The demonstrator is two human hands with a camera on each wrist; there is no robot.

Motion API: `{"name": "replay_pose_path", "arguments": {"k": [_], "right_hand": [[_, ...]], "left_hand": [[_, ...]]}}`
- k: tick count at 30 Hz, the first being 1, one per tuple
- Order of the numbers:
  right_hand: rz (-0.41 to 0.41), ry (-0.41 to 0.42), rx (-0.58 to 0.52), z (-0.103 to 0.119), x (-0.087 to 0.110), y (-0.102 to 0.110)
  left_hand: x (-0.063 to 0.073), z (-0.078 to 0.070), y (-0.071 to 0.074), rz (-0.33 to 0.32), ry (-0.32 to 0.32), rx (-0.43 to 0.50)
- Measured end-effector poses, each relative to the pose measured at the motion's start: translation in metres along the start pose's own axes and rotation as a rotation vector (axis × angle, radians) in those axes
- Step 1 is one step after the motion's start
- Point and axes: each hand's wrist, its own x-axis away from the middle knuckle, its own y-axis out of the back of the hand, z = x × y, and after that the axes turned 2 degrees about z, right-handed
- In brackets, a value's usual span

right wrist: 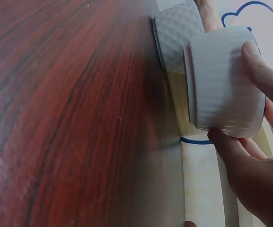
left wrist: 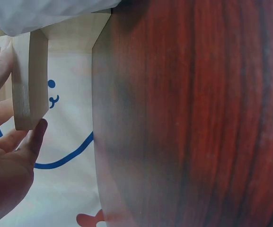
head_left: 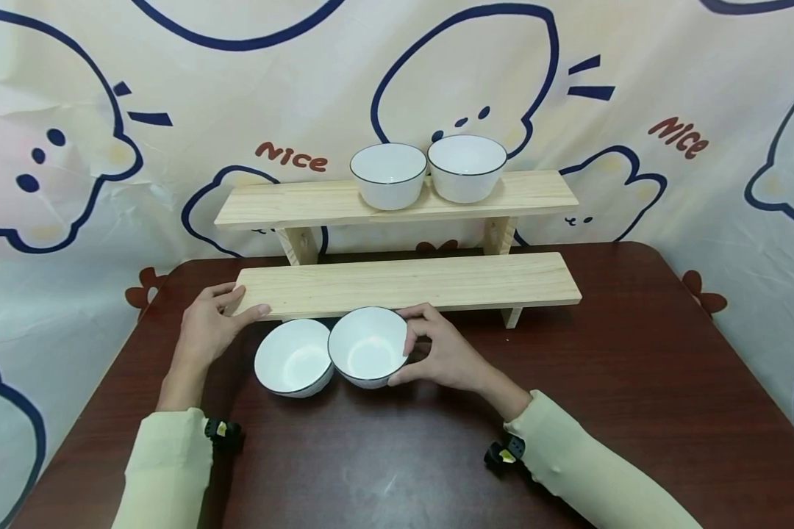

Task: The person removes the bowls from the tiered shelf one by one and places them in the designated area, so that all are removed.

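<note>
My left hand (head_left: 205, 323) grips the left end of the lower wooden shelf (head_left: 403, 283), thumb on top. In the left wrist view, fingers reach beneath that board end (left wrist: 27, 85). My right hand (head_left: 446, 349) holds a white, dark-rimmed bowl (head_left: 368, 344) by its right side, thumb toward the near side. The bowl is upright in front of the lower shelf. Directly left of it, a second white bowl (head_left: 294, 356) sits upright, their rims meeting in the head view. Its dimpled outer wall (right wrist: 176, 38) shows in the right wrist view.
Two more white bowls (head_left: 388, 176) stand side by side on the upper shelf (head_left: 291, 204). The two-tier wooden rack is at the back of a dark red-brown table (head_left: 384, 470). Behind it hangs a cartoon-printed cloth (head_left: 238, 95).
</note>
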Motion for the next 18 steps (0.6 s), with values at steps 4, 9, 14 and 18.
{"name": "replay_pose_path", "arguments": {"k": [4,9,14,18], "right_hand": [[0.015,-0.016,0.038,-0.0020,-0.0003,-0.0004],[0.029,-0.033,0.050,-0.0029,-0.0006,-0.0011],[0.032,-0.042,0.051,-0.0042,-0.0010,-0.0021],[0.036,-0.044,0.062,-0.0056,-0.0014,-0.0027]], "left_hand": [[0.0004,0.0004,-0.0002,-0.001,-0.002,0.007],[0.0003,0.0005,-0.0003,-0.004,-0.009,0.010],[0.0002,0.0005,-0.0003,-0.011,-0.014,0.002],[-0.0001,0.0005,-0.0004,-0.013,-0.015,-0.002]]}}
